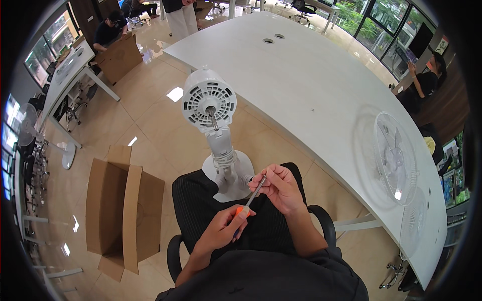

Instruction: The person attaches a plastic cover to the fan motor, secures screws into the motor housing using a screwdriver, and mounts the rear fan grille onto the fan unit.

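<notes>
My left hand is closed round the orange handle of a screwdriver, whose metal shaft points up and to the right. At the shaft's far end, the fingertips of my right hand pinch together at the tip; whether they hold something small there is too fine to make out. Just beyond my hands, between my knees, stands a white fan body on a round base. Its motor housing faces me with a bare metal shaft sticking out, and a cord is coiled round the neck.
A white table curves along my right, bearing a fan grille with clear blades and another grille. An open cardboard box stands on the floor at my left. Other people and a second desk are farther off.
</notes>
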`<state>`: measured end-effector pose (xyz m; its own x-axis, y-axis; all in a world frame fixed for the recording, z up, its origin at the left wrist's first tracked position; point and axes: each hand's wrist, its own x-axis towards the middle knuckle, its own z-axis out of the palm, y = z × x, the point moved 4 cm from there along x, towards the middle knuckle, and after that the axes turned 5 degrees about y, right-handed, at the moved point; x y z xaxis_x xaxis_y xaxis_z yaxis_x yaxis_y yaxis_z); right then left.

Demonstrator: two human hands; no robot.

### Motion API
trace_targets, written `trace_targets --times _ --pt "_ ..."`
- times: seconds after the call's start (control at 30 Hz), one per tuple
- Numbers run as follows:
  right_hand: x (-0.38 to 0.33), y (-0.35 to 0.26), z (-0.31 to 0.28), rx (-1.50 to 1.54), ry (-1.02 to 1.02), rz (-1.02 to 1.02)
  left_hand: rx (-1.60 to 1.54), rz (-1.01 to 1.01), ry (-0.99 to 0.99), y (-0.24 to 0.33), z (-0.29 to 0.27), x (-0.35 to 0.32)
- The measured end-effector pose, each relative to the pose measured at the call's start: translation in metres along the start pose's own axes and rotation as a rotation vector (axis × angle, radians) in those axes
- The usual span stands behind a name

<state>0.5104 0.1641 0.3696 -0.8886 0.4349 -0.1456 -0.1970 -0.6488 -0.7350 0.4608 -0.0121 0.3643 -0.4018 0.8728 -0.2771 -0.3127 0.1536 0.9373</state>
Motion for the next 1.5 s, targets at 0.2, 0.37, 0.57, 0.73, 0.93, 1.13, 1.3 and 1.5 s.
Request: trace_targets --times 0.2,0.37,0.57,0.73,0.93,1.13,1.3,1.5 --pt "-0.001 0.002 0.0 -0.015 -0.064 0.005 -0.054 0.003 -0.037 -0.001 -0.002 -0.004" --pt "-0.002 0.002 0.001 0.009 -0.087 0.011 -0.118 -0.007 -0.098 -0.001 -0.002 -0.005" --pt "0.0 0.007 0.0 -0.044 -0.172 0.01 -0.217 -0.04 -0.133 -0.004 -0.004 -0.005" --pt "0.003 0.011 0.006 -0.081 -0.248 0.028 -0.394 -0.08 -0.223 -0.005 -0.006 -0.007" --pt "0.008 0.012 0.015 -0.212 -0.215 0.0 -0.42 -0.033 -0.195 -0.005 -0.009 -0.007" --pt "0.013 0.012 0.023 -0.199 -0.097 -0.041 -0.388 0.014 -0.093 0.002 -0.017 -0.011" --pt "0.014 0.016 0.015 -0.359 0.02 -0.105 -0.414 0.166 0.09 0.007 -0.028 -0.014" --pt "-0.033 0.039 0.055 -0.637 -0.206 -0.446 -0.312 0.306 0.279 0.032 -0.042 0.015"
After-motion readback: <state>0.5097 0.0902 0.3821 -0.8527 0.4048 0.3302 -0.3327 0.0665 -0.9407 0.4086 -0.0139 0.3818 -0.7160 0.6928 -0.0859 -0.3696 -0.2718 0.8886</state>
